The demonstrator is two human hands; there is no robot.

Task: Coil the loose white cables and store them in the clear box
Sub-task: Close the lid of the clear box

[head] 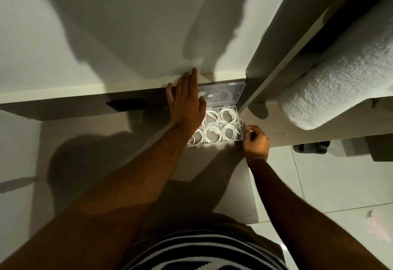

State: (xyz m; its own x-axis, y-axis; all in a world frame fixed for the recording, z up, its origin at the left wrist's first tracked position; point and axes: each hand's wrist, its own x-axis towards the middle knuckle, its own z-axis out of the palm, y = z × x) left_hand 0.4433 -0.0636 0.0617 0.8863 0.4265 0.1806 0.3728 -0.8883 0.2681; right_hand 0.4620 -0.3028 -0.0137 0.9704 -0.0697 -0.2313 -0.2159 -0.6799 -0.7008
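While our left hand (186, 101) lies flat with the fingers stretched out and grasps nothing, it reaches over the left part of the clear box (231, 140) and up against the raised lid (225, 94). Our right hand (256, 142) is curled at the right end of the box, with the fingertips (249, 130) pinched beside the small latch (241, 123); we cannot tell if they really grip the latch or only touch it. Between our hands the box stands open on a grey surface (212, 163), close to the wall (127, 25). It has two rows of compartments, and in each compartment that we can see there is one coiled white cable (228, 114). The left compartments are partly hidden under our left hand and forearm. The lid leans back toward the wall, and something white shows faintly through it. To the left of the box, a flat black thing (127, 104) lies on the ledge. To the right, a big roll of white fluffy cloth (340, 82) lies over a lower shelf. A striped shirt (204, 252) shows at the bottom edge.
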